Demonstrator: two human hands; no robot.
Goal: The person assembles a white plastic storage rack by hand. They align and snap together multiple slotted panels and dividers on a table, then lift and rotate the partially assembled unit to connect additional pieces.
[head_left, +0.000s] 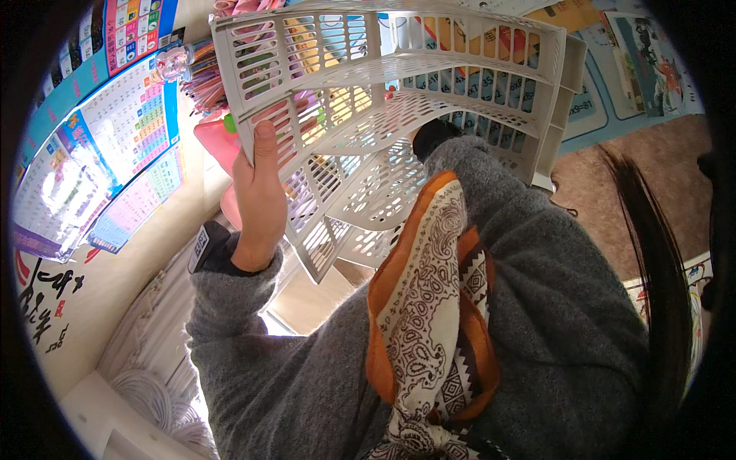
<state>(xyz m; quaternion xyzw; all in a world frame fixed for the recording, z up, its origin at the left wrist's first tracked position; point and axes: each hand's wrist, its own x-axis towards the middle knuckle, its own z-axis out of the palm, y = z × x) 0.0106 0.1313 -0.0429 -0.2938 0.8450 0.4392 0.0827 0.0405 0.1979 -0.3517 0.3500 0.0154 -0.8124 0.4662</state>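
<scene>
A white plastic rack [368,70] with slatted sides and perforated shelves is tilted in front of me. My left hand [264,192] is closed on its left edge, thumb up along the frame. My right arm reaches into the rack's lower middle, where a black cuff [435,139] shows at the wrist. The right hand itself is hidden past the cuff by the rack, so its fingers cannot be made out. Through the slats I see coloured things, partly covered.
Left of the rack are a bundle of pens [205,80] and pink items. Printed posters [126,123] hang on the left wall. Papers and books [648,65] lie at the far right. Below left are coiled white cables [146,399], and a cardboard box [322,295] stands under the rack.
</scene>
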